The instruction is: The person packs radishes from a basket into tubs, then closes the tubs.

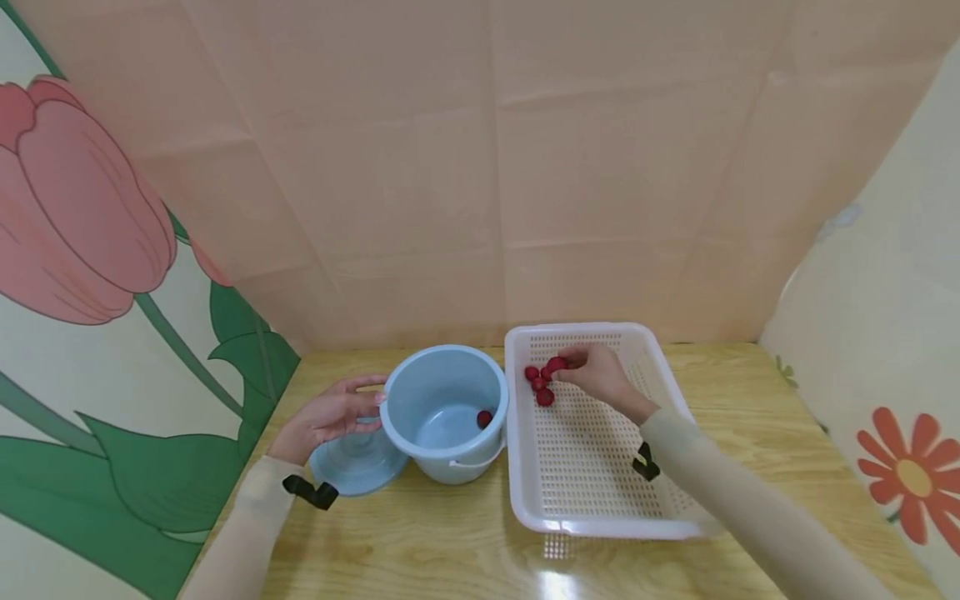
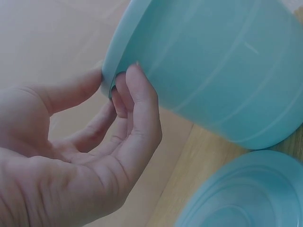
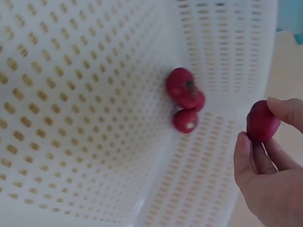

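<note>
While the right hand [image 1: 600, 375] works over the basket: its thumb and fingers [image 3: 243, 158] pinch one dark-red fruit [image 3: 263, 121] by the tips, above the far left part of the white perforated basket [image 1: 522, 454].
Loose fruits [image 1: 545, 397]: a small red cluster, touching one another, lies on the basket floor near its left wall.
Left hand [image 1: 341, 415]: thumb against the edge and fingers [image 2: 143, 97] bent beneath the lip, it grips the rim of the blue bucket [image 1: 435, 387], which stands upright just beside the basket.
Bucket floor: a single red fruit [image 1: 484, 419] sits to the right inside.
Blue lid [image 1: 360, 467]: flat on the wood-grain surface [image 1: 420, 546], partly under the left forearm and hand.
Slip risk: the pinched fruit could pop loose, since only fingertips hold its smooth, rounded skin.
Tipping risk: a tug by the left hand could tilt the bucket, as the grip is high and on one side.
Head view alone: the fruit inside the bucket and the thin white handle [image 1: 480, 461].
Left wrist view: the fingers under the lip, hidden from above.
Right wrist view: a gap between pinched fruit and cluster, which overlap from overhead.
</note>
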A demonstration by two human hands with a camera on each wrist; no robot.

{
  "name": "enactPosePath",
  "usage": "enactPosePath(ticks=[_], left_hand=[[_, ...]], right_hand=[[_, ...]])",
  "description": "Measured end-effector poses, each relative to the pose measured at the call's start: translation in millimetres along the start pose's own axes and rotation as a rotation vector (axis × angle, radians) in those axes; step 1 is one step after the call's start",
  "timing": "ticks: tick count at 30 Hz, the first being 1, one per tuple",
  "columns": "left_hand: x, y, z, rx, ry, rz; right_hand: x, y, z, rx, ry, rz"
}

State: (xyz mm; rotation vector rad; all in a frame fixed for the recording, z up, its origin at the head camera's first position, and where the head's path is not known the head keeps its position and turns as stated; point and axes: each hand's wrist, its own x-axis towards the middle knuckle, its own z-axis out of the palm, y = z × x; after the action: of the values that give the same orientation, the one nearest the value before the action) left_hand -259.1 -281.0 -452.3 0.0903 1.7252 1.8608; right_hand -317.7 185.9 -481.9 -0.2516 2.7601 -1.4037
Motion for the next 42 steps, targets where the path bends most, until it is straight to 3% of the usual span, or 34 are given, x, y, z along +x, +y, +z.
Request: enactPosePath(ticks=[9,21,32,42], left_hand=[[-0.4,1.6,2.1,0.024,0.043,-0.010],[-0.7,1.5,2.7,0.034,0.034,-0.009],[-0.4,1.7,2.0,0.051,0.042,-0.006],[-0.8,3.2,4.2,0.019,0.026,-0.010]], right_hand=[[-12,-26,-12,0.093,-0.025,-0.032],[-26,-65,-16,0.160,-0.096,-0.033],[-31,-97,-1,0.174,-0.157,-0.110],[-32,-117,17,0.165,-0.223,-0.123]])
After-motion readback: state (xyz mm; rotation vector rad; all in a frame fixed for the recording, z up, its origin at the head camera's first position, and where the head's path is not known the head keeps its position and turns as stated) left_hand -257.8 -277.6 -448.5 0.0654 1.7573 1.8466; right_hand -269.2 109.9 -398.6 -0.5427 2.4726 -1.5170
